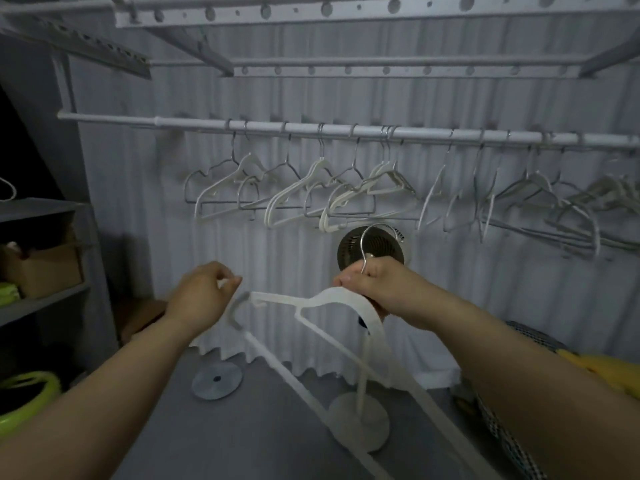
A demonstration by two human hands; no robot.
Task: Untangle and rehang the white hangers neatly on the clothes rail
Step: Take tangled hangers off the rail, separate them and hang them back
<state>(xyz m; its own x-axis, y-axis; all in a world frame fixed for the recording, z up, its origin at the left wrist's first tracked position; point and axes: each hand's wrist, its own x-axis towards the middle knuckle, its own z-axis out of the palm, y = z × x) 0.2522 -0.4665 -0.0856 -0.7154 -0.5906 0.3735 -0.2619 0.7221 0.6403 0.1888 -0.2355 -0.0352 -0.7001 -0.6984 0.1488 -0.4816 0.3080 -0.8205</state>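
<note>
My right hand (367, 282) grips the white hanger (332, 294) at its neck, hook up, ready for the rail (277, 127) beyond. My left hand (204, 292) curls beside its left end; whether it pinches anything, I cannot tell.

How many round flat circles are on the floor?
2. A grey disc lies by the curtain hem, left of centre. A white stand base sits right of it, behind the white hanger held by the right hand. Arms may hide more.
</note>
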